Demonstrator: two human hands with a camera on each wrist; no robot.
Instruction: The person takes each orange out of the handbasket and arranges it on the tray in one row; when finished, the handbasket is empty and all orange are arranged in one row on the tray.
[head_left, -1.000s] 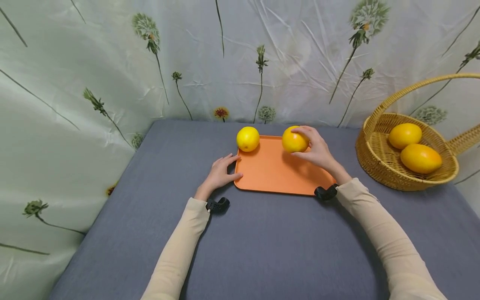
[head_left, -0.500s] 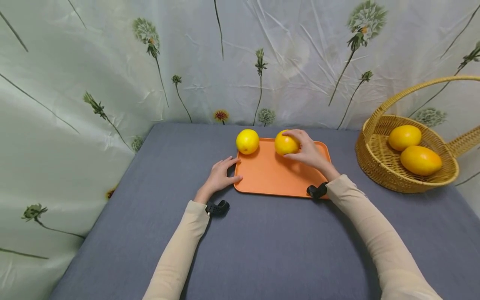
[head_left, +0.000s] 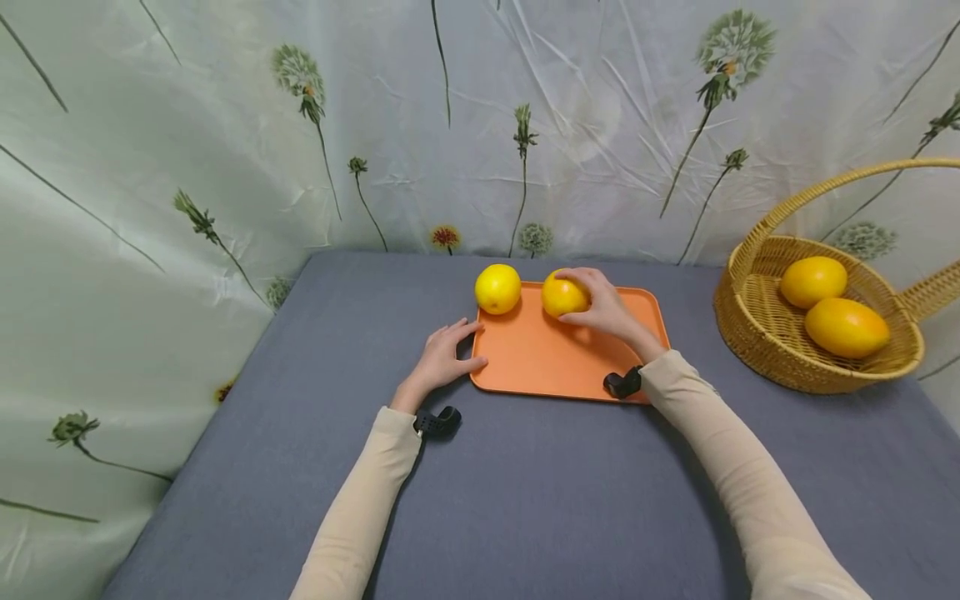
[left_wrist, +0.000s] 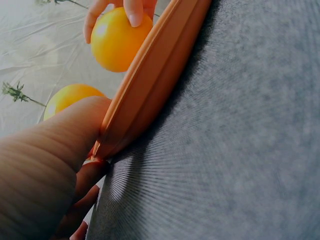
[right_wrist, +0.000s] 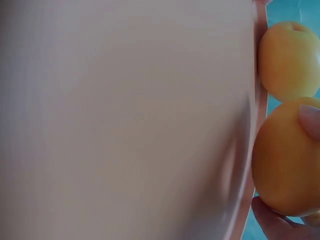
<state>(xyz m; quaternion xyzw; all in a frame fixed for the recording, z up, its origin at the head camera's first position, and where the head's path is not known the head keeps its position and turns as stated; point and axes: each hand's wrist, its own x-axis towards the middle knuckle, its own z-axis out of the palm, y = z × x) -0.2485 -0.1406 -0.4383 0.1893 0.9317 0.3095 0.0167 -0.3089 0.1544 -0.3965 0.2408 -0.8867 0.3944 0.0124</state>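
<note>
My right hand [head_left: 600, 308] grips a round yellow-orange orange [head_left: 564, 295], thumb low on its near side and fingers over its top. The orange is low at the back of the orange tray [head_left: 540, 358]; in the right wrist view this fruit [right_wrist: 285, 160] overlaps the rim. A brighter yellow round fruit [head_left: 497, 289] sits at the tray's back left corner, a small gap from the held one. My left hand [head_left: 442, 357] rests at the tray's left edge, thumb and forefinger spread along the rim. In the left wrist view its thumb [left_wrist: 85, 115] touches the rim and its other fingers are partly hidden.
A wicker basket [head_left: 757, 350] with a tall handle stands at the right, holding two yellow-orange fruits [head_left: 846, 327]. A grey cloth [head_left: 555, 492] covers the table. Behind it hangs a pale curtain [head_left: 622, 125] with a dandelion print.
My right hand has carried the orange leftward and lower over the tray, closer to the yellow fruit. The left hand keeps its place at the tray's edge.
</note>
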